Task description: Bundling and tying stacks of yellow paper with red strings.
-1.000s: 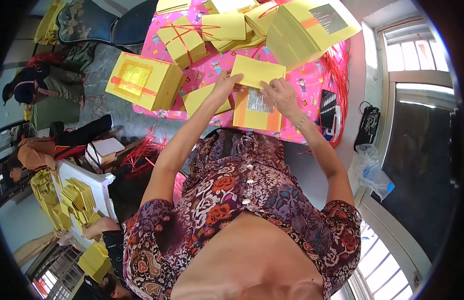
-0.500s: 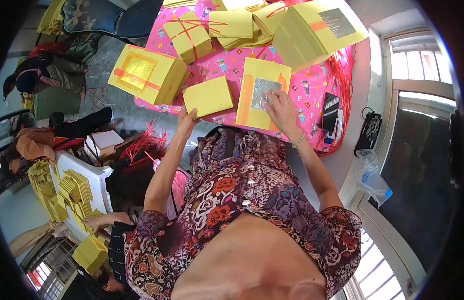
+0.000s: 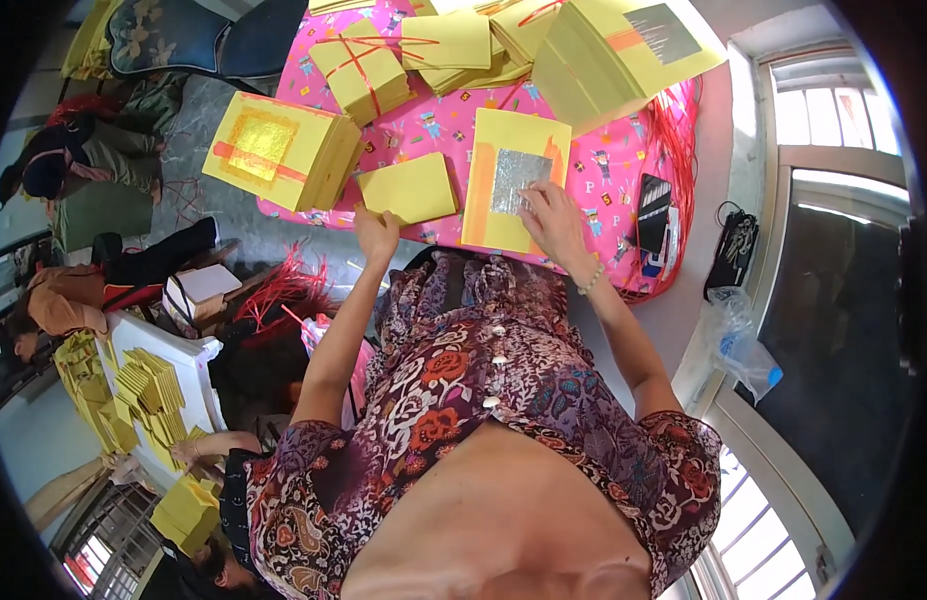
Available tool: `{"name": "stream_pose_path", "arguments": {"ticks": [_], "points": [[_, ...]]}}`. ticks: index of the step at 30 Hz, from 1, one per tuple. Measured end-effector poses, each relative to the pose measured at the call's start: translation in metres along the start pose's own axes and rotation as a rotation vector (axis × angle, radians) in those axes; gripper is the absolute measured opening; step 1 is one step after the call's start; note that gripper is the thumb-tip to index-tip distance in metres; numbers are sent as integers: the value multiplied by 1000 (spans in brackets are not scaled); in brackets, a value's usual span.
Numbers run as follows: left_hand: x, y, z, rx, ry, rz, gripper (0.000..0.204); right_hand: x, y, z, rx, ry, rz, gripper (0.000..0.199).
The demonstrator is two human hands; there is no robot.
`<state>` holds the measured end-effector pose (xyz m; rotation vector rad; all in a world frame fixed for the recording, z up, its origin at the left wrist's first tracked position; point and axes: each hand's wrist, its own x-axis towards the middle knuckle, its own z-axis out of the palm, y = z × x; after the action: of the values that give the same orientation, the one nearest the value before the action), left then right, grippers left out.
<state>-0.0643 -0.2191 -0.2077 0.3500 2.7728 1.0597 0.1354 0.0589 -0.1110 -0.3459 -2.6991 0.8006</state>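
Note:
My left hand (image 3: 376,234) is closed at the near left corner of a small plain yellow paper stack (image 3: 411,188) lying flat on the table. To its right is a larger sheet or pile of yellow joss paper (image 3: 476,215), with orange bands and a wrinkled silver foil square (image 3: 510,178). The bent, closed fingers of my right hand (image 3: 555,222) touch the foil's lower right part. Whether they pinch anything is hidden. Left of the small stack stands a thick block of joss paper (image 3: 260,148) with gold foil on top.
The pink patterned tablecloth (image 3: 438,135) carries a bundle tied with red string (image 3: 358,70) and a tall silver-foil stack (image 3: 588,85). A phone (image 3: 654,205) lies at the right near red strings. Other people handle yellow paper by a white table (image 3: 198,375) at left.
My right hand has come down slightly onto the foil's lower right part. My left hand has shifted a little inward along the small stack's near edge. The whole view has moved slightly.

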Motion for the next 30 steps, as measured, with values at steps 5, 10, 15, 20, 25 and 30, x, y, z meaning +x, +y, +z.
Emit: {"name": "stream_pose_path", "arguments": {"ticks": [5, 10, 15, 20, 25, 30], "points": [[-7, 13, -12, 346, 82, 23, 57, -9, -12, -17, 26, -44, -1, 36], [-16, 46, -21, 290, 67, 384, 63, -21, -16, -22, 20, -169, -35, 48], [-18, 58, -11, 372, -162, 634, 70, -23, -15, -21, 26, -174, -21, 50], [-19, 37, 5, 420, -167, 545, 73, -21, -23, -22, 19, -147, -41, 50], [-19, 55, -9, 410, -196, 565, 75, -24, -19, -15, 43, -172, -129, 40], [-19, 84, -27, 293, -170, 636, 69, -15, -11, -23, 165, -202, -102, 23]]}}
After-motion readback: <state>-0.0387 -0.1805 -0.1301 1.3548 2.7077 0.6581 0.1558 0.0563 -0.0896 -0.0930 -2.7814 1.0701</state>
